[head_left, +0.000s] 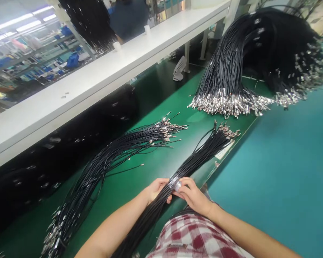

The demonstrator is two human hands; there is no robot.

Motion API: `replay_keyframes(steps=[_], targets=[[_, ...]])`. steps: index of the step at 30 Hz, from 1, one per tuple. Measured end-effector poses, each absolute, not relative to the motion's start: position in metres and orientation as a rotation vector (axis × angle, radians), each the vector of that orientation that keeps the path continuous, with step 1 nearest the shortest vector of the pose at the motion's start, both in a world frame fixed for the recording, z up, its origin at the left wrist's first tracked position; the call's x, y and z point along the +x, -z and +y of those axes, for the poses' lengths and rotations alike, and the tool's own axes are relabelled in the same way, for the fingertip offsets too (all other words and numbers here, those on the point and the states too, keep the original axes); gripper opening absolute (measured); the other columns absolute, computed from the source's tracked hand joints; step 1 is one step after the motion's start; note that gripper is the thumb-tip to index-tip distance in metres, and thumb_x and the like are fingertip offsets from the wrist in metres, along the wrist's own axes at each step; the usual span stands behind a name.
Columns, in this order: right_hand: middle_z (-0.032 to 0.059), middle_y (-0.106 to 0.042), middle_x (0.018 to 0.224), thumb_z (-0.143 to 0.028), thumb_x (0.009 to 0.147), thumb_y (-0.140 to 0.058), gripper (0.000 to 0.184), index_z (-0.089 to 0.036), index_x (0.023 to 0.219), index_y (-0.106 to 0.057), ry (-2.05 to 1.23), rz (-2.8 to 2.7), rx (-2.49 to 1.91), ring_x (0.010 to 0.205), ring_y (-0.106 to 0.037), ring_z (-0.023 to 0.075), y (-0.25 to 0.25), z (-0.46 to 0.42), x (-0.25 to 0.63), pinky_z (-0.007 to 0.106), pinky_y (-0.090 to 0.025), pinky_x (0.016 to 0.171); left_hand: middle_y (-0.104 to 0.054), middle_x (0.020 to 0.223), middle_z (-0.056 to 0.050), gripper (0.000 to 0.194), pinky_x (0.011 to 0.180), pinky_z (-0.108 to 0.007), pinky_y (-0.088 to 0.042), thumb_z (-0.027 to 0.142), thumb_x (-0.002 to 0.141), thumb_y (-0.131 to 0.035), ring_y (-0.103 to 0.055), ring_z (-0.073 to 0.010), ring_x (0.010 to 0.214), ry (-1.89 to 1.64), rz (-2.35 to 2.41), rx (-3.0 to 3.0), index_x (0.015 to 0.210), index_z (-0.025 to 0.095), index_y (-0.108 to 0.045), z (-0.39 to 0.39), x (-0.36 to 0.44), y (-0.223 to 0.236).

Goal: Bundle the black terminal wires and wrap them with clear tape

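A bundle of black cables (193, 161) with metal terminals at its far end lies slantwise across the green table in front of me. My left hand (158, 189) is closed around the bundle from the left and below, some fingers hidden under it. Clear plastic wrap (174, 182) circles the bundle there. On its right side my right hand (192, 195) pinches the wrap between thumb and fingers. To the left, a second, looser bundle of black cables (104, 157) lies on the table, its terminals fanned out.
A large heap of black cables (226, 64) with silver terminals fills the table's far right. Above the table's left side runs a white shelf (97, 79). A grey perforated object (179, 68) stands beneath it. The green table (140, 179) ends at the right; teal floor (271, 161) lies beyond.
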State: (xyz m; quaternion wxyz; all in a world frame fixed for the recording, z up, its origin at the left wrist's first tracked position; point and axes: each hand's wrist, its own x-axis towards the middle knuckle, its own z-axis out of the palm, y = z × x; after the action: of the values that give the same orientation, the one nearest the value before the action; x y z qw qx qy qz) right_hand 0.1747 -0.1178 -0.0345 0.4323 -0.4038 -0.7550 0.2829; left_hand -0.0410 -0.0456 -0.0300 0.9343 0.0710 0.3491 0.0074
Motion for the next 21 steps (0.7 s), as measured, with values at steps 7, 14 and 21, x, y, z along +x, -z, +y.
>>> replay_keyframes(steps=[7,14,21], targets=[[0.0079,-0.061,0.092,-0.036,0.084,-0.065,0.014,-0.023,0.085,-0.062,-1.338,-1.365,-1.380,0.094,-0.060,0.0243,0.021,-0.135,0.199,0.042,-0.053,0.087,-0.070,0.086,-0.006,0.041,0.078,-0.034,-0.054,0.010,0.069,-0.068,-0.070,-0.0207,0.076,-0.460,0.822,0.173,0.107,0.014,-0.054,-0.092,-0.011,0.040],[0.0073,-0.067,0.115,-0.045,0.073,-0.074,0.043,-0.024,0.108,-0.059,-2.038,-0.242,-1.563,0.102,-0.065,0.0221,-0.001,-0.106,0.174,0.035,-0.055,0.084,-0.068,0.087,-0.003,0.037,0.077,-0.031,-0.055,0.028,0.070,-0.079,-0.066,-0.0158,0.075,-0.545,1.054,0.150,0.095,0.017,-0.053,-0.078,0.011,0.015],[0.0048,-0.071,0.108,-0.034,0.073,-0.068,0.041,-0.023,0.112,-0.061,-1.982,-0.283,-1.703,0.091,-0.067,0.0165,-0.012,-0.107,0.171,0.025,-0.052,0.072,-0.067,0.071,0.000,0.042,0.058,-0.032,-0.054,0.032,0.062,-0.083,-0.064,-0.0169,0.059,0.064,1.194,0.498,0.088,0.020,-0.052,-0.031,0.007,0.000]])
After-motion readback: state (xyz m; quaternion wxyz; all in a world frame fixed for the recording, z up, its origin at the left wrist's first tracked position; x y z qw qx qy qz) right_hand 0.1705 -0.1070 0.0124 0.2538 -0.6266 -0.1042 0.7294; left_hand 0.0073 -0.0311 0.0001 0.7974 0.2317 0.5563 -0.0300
